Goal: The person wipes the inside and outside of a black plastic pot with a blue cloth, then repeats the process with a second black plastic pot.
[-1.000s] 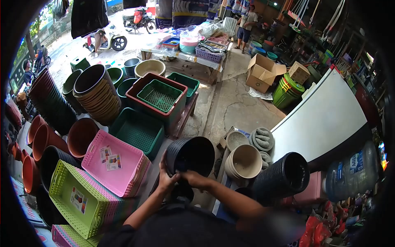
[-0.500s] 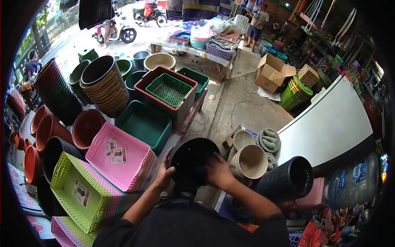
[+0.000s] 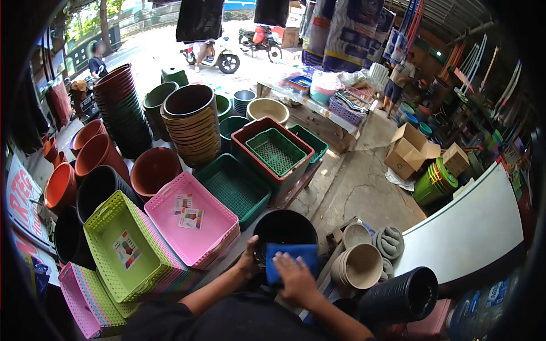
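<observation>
A round black plant pot [image 3: 285, 223] is in front of my body, its wide mouth facing up. My left hand [image 3: 248, 259] grips the pot's left side near the rim, thumb raised. Over the near part of the rim lies a blue cloth [image 3: 307, 254]. My right hand [image 3: 296, 279] holds this cloth, its fingers laid along the top and pressing it against the pot. The pot's base and the underside of the cloth are hidden.
Left are stacked green baskets [image 3: 122, 244], pink baskets [image 3: 190, 219] and brown pots [image 3: 191, 136]. Beige pots [image 3: 363, 266] and a black pot stack [image 3: 398, 295] stand close on my right. A white panel [image 3: 460, 227] leans beyond. A person [image 3: 398, 82] stands farther back.
My right hand has come from inside the pot to its near rim, and the blue cloth now shows plainly. My left hand stays at the pot's side. The view has turned left.
</observation>
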The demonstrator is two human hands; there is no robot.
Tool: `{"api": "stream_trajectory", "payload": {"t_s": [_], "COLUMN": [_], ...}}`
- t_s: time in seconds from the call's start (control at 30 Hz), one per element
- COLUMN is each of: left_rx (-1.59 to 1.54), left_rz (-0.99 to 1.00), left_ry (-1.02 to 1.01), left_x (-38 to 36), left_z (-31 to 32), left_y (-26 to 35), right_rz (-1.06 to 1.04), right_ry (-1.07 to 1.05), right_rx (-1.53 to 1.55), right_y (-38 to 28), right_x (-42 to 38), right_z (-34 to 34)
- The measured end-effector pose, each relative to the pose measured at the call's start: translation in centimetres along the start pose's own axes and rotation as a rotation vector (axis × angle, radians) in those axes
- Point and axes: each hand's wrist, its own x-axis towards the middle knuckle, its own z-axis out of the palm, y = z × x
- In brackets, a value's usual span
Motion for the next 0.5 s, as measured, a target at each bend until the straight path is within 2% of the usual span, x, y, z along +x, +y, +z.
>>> {"api": "stream_trajectory", "payload": {"t_s": [0.03, 0.07, 0.1, 0.17, 0.2, 0.23, 0.3, 0.33, 0.4, 0.43, 0.5], "left_rx": [-0.032, -0.003, 0.001, -0.018, -0.03, -0.023, 0.103, 0.109, 1.231, 1.236, 1.94], "left_rz": [0.036, 0.065, 0.07, -0.027, -0.043, -0.047, 0.006, 0.006, 0.958, 0.96, 0.884], "left_ry": [-0.07, -0.037, -0.036, 0.084, 0.088, 0.087, 0.193, 0.188, 0.507, 0.504, -0.405], "left_x": [0.1, -0.1, -0.4, -1.0, -1.1, -1.6, -2.7, -2.7, -2.6, -3.3, -5.8], "left_z": [0.5, 0.7, 0.8, 0.7, 0.5, 1.1, 2.4, 2.2, 1.5, 2.3, 5.3], "left_y": [-0.2, -0.4, -0.5, -1.0, -1.0, -0.8, -0.3, -0.7, -1.7, -0.6, 3.2], "right_rz": [-0.026, 0.007, 0.003, 0.093, 0.057, 0.062, 0.143, 0.148, 0.032, 0.033, 0.061], "right_ry": [-0.036, 0.003, 0.008, -0.054, 0.101, 0.105, -0.261, -0.254, -0.129, -0.123, -0.288], "right_rx": [0.008, 0.141, 0.142, 0.031, 0.008, 0.01, 0.05, 0.049, 0.118, 0.12, 0.251], "right_y": [-1.0, -1.3, -1.3, -1.3, -0.1, 0.1, 0.6, 0.9, 1.7, 2.5, 4.0], "right_x": [0.0, 0.2, 0.4, 0.5, 0.4, 0.3, 0.4, 0.0, -1.0, -1.2, -1.8], "right_z": [0.9, 1.2, 1.1, -0.2, 1.2, 1.1, 0.6, 0.6, 0.7, 0.2, -0.7]}}
